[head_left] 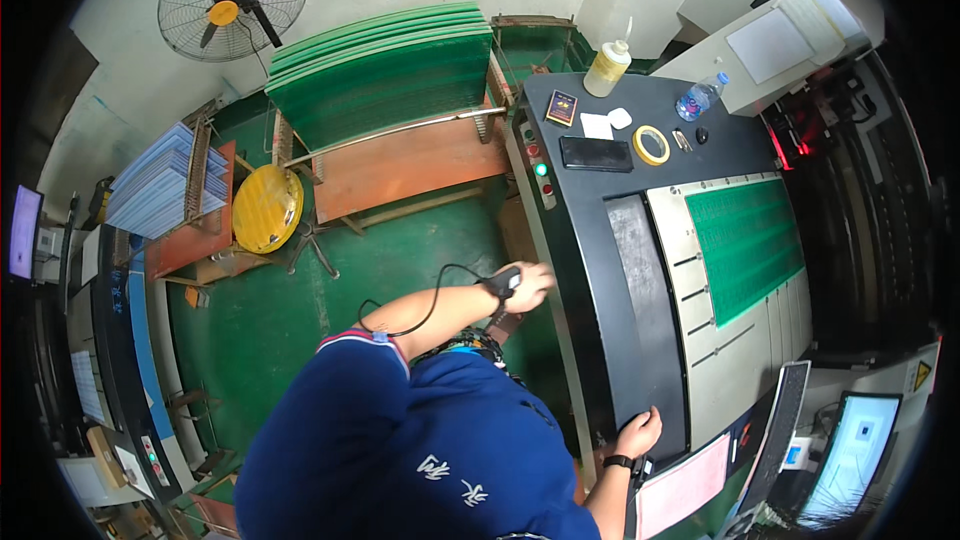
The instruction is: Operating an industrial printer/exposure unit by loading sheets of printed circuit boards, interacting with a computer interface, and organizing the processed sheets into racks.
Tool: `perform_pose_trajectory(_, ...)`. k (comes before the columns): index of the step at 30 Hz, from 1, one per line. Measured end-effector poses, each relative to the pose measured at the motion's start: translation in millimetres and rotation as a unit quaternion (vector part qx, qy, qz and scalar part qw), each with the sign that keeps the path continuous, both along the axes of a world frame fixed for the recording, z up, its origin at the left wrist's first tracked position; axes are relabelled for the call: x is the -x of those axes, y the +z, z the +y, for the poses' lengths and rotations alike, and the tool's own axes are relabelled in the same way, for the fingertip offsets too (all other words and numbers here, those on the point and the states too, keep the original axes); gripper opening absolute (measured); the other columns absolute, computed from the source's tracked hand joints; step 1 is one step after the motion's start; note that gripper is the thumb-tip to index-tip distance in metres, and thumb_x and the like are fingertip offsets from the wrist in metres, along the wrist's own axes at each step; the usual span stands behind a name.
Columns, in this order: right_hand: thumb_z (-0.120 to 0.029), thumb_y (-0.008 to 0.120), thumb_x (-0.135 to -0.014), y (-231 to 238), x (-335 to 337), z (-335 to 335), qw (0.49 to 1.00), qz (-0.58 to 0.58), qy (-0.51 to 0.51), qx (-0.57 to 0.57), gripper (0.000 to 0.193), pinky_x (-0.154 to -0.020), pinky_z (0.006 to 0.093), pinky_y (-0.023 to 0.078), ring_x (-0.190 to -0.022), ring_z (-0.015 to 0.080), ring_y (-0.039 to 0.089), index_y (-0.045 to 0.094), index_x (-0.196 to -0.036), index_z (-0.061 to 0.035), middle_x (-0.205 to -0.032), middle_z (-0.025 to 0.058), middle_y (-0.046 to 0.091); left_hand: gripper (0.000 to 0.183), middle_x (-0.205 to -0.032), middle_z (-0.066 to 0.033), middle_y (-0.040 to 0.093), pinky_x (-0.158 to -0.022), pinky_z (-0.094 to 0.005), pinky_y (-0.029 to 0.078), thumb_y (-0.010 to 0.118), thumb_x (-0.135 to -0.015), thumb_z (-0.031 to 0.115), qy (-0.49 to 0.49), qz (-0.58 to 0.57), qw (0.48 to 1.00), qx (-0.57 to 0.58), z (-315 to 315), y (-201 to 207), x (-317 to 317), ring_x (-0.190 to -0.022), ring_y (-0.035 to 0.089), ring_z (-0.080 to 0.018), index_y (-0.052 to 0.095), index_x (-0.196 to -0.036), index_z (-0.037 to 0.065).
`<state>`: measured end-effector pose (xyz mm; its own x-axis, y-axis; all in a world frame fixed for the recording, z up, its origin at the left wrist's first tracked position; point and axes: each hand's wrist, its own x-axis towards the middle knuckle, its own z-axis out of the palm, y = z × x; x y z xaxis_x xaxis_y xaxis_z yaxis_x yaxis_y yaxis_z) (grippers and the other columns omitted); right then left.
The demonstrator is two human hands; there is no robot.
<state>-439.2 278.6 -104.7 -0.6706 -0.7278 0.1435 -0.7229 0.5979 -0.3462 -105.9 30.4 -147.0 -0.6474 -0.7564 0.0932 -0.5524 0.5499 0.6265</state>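
Note:
My left hand [535, 286] is in front of my body, over the green floor and just left of the machine's near edge. It is slightly smeared, so its fingers do not show clearly; a small black device with a cable is strapped at that wrist. My right hand [640, 432] rests at the dark machine top [592, 270], by the lower end of a recessed strip. Its fingers are curled in, and whatever they hold, if anything, is hidden. A green perforated panel [745, 245] lies on the pale slotted bed [712, 340] beyond it.
At the back, a rack holds several green panels [380, 80]. A phone [595, 154], tape roll [651, 145], squeeze bottle [607, 68] and water bottle [702, 96] stand on the machine top. A yellow stool [268, 209] is left; a keyboard [780, 430] and monitor [850, 460] are right.

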Motion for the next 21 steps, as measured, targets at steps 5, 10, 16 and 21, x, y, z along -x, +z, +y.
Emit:
perform_pose_trajectory(5, -0.011, 0.053, -0.081, 9, 0, 11, 0.996, 0.007, 0.062, 0.062, 0.034, -0.096, 0.0422, 0.039, -0.106, 0.0349, 0.054, 0.058, -0.111, 0.0046, -0.111, 0.0213, 0.060, 0.025, -0.078, -0.0174, 0.064, -0.064, -0.0436, 0.049, 0.051, -0.076, 0.026, -0.118, -0.277, 0.934, -0.191, 146, -196, -164, -0.066, 0.060, -0.0314, 0.066, -0.075, 0.006)
perform_pose_trajectory(10, -0.022, 0.057, -0.082, 0, 1, 11, 1.000, 0.000, 0.002, 0.015, 0.040, -0.102, 0.0453, 0.032, -0.112, 0.0322, 0.052, 0.057, -0.117, -0.0032, -0.116, 0.0165, 0.059, 0.026, -0.088, -0.0175, 0.066, -0.070, -0.0414, 0.050, 0.053, -0.071, 0.023, -0.125, -0.384, 0.861, -0.308, 341, -183, -327, -0.082, 0.063, -0.0326, 0.068, -0.085, 0.006)
perform_pose_trajectory(16, -0.012, 0.055, -0.077, -9, -24, 2, 0.991, 0.122, -0.050, 0.025, 0.033, -0.094, 0.0458, 0.040, -0.110, 0.0330, 0.053, 0.061, -0.107, 0.0004, -0.117, 0.0180, 0.058, 0.028, -0.093, -0.0166, 0.066, -0.072, -0.0444, 0.051, 0.044, -0.081, 0.017, 0.250, -0.305, 0.821, -0.414, 437, -86, -420, -0.086, 0.064, -0.0300, 0.068, -0.089, 0.006)
perform_pose_trajectory(21, -0.014, 0.052, -0.080, -69, -164, -28, 0.949, 0.265, -0.014, 0.172, 0.034, -0.094, 0.0507, 0.039, -0.114, 0.0357, 0.050, 0.059, -0.111, -0.0018, -0.120, 0.0242, 0.054, 0.027, -0.091, -0.0131, 0.067, -0.069, -0.0426, 0.050, 0.044, -0.083, 0.020, 0.490, -0.100, 0.715, -0.488, 539, -162, -500, -0.082, 0.064, -0.0280, 0.067, -0.081, 0.005)
